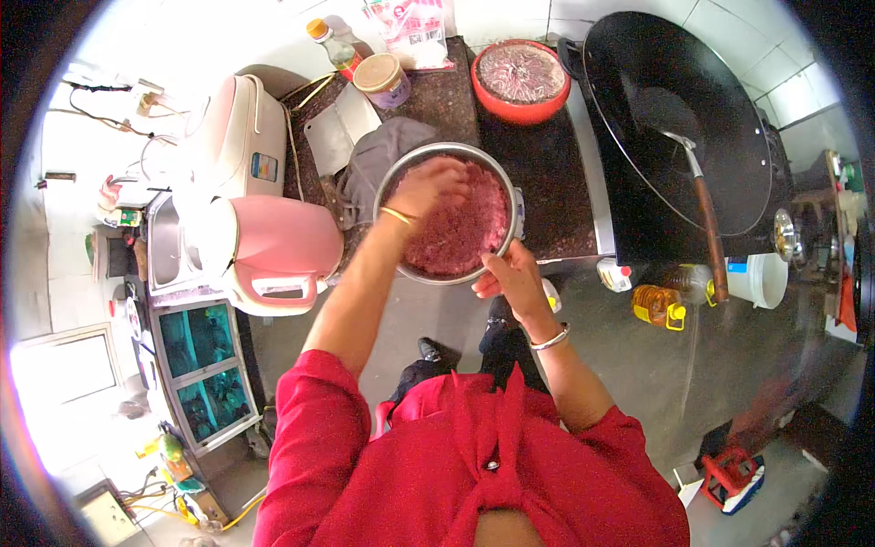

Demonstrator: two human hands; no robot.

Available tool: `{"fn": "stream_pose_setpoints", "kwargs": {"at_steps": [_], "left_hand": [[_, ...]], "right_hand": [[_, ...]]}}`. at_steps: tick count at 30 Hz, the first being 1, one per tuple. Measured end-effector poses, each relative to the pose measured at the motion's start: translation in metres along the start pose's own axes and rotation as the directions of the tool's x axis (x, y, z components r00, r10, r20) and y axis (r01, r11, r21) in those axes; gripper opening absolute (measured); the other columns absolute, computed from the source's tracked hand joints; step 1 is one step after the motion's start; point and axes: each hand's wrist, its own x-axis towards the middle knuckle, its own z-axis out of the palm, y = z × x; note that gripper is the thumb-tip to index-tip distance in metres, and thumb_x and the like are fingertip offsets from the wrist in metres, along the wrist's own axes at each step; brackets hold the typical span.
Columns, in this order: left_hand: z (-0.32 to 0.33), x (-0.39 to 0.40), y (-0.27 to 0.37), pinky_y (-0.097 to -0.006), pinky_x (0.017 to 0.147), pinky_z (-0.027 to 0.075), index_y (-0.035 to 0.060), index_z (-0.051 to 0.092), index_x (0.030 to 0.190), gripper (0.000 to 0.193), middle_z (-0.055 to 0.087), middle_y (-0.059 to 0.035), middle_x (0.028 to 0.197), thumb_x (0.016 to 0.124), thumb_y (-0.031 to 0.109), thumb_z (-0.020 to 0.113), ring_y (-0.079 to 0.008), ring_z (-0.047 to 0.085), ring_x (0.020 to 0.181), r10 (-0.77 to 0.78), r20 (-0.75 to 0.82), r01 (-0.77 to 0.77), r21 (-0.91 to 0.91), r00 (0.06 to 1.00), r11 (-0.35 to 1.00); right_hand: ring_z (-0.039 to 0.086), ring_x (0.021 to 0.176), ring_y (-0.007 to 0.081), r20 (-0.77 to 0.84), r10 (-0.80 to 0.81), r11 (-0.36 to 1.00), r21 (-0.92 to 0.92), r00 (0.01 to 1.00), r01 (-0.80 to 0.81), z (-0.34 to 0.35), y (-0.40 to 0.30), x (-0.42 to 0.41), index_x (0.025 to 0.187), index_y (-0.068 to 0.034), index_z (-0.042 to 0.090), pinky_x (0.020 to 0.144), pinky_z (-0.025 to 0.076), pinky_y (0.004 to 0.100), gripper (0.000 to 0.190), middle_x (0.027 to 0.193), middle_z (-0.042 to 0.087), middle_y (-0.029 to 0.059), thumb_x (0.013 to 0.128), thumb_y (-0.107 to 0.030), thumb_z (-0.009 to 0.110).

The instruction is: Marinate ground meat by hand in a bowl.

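A round stainless steel bowl [446, 277] full of pink minced meat [459, 236] is at the counter's front edge. My left hand [437, 186] is inside the bowl on or just over the meat, blurred, its fingers partly bent; whether it grasps any meat cannot be told. With thumb and fingers, my right hand [509, 273] grips the bowl's near right rim. A grey cloth [383, 154] lies beside the bowl at the back left, near a white sheet-like item [335, 133].
A pink electric kettle [287, 236] and a white appliance [239, 137] stand left. Behind are a lidded tub [381, 74], a sauce bottle [336, 51] and a red bowl [521, 109] under plastic film. A large black wok [670, 102] with a wooden-handled spatula [707, 219] sits right.
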Motion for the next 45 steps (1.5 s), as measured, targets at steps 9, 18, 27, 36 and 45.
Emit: {"fn": "stream_pose_setpoints", "kwargs": {"at_steps": [9,18,27,36,45], "left_hand": [[-0.023,-0.056,0.015,-0.0352,0.085,0.045,0.004,0.063,0.082,0.013,0.062,-0.0094,0.092,0.073,0.005,0.053,-0.0236,0.059,0.092,-0.262,0.321,-0.4,0.848,0.91,-0.347],[-0.019,-0.07,0.027,-0.0376,0.093,0.037,0.0075,0.064,0.082,0.016,0.06,-0.0094,0.097,0.072,0.012,0.052,-0.0236,0.054,0.099,-0.095,0.594,-0.562,0.679,0.799,-0.472],[-0.019,-0.066,0.029,-0.0374,0.091,0.04,0.005,0.064,0.086,0.019,0.061,-0.0104,0.097,0.071,0.009,0.053,-0.0256,0.054,0.102,-0.334,0.456,-0.563,0.713,0.825,-0.417],[-0.022,-0.072,0.01,-0.0406,0.075,0.048,0.0049,0.053,0.111,0.046,0.062,-0.0178,0.083,0.065,-0.001,0.052,-0.034,0.06,0.084,-0.349,0.536,-0.623,0.751,0.769,-0.219],[-0.001,-0.067,0.018,-0.0428,0.062,0.049,0.008,0.061,0.096,0.024,0.061,-0.0178,0.07,0.074,0.009,0.053,-0.0362,0.061,0.066,-0.297,0.432,-0.466,0.883,0.851,-0.053]], "right_hand": [[0.061,0.051,0.0164,0.023,-0.015,1.0,-0.001,1.0,0.015,-0.002,-0.002,0.0,0.095,-0.001,0.047,0.042,0.051,0.0253,0.018,0.073,0.058,0.0092,0.087,-0.015,0.053],[0.061,0.051,0.0177,-0.001,-0.004,1.0,0.008,1.0,0.004,-0.002,0.001,0.001,0.093,0.0,0.046,0.042,0.052,0.0266,0.017,0.072,0.058,0.0098,0.087,-0.014,0.053],[0.062,0.052,0.0178,-0.014,0.007,1.0,0.015,1.0,-0.007,-0.001,-0.002,0.002,0.092,-0.002,0.048,0.043,0.052,0.0264,0.017,0.07,0.058,0.0093,0.086,-0.015,0.055],[0.062,0.053,0.0189,-0.03,-0.003,0.999,0.044,1.0,0.004,0.002,-0.004,0.0,0.091,-0.002,0.05,0.045,0.053,0.0273,0.016,0.072,0.061,0.0102,0.085,-0.016,0.056],[0.062,0.052,0.0189,-0.031,0.013,0.999,0.053,0.999,-0.011,0.0,0.0,0.002,0.093,-0.003,0.049,0.045,0.053,0.0272,0.017,0.073,0.06,0.0099,0.084,-0.015,0.057]]}}
